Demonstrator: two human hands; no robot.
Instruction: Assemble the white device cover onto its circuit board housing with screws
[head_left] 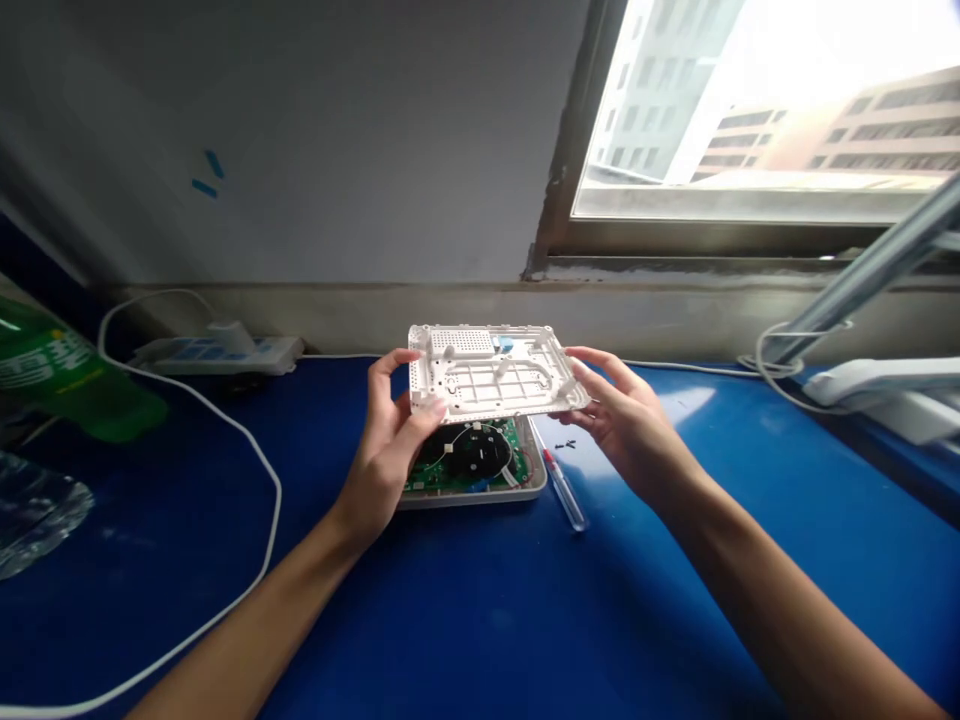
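A white plastic cover, its ribbed inner side facing me, is held up between both hands. My left hand grips its left end, thumb on the near corner. At the right end, my right hand pinches the edge with thumb and fingers. Beneath and partly hidden by the cover lies the open device housing, with a green circuit board and a round black part inside. A screwdriver with a clear handle rests just right of the housing. Several small dark screws lie beyond it.
On the blue table, a white cable loops along the left. A green bottle, a clear plastic item and a power strip are also left. A metal arm with a white base stands right.
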